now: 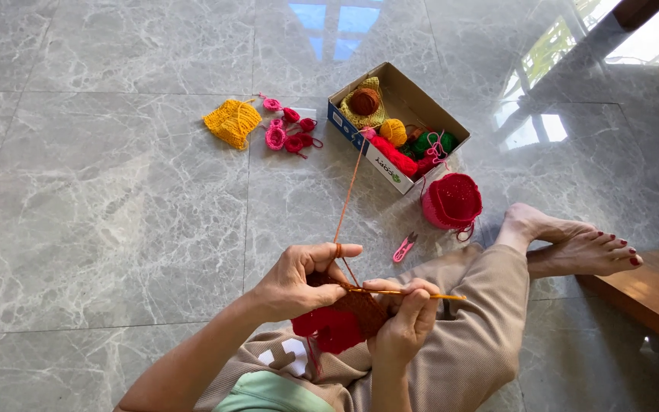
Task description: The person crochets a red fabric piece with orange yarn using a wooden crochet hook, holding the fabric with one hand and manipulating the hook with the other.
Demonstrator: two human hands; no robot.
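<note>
Two hands meet over your lap: your right hand (404,324) pinches a thin orange crochet hook (421,294), while your left hand (299,282) grasps the red-and-brown crocheted piece (341,320). Brown yarn strand (347,200), looped over your left forefinger, runs taut to the open cardboard box of yarn balls (421,103); a snag there could tug loops off the hook.

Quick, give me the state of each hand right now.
Left hand: closed on the red and brown crochet piece, brown yarn strand looped over its index finger.
Right hand: closed on the thin orange crochet hook.
</note>
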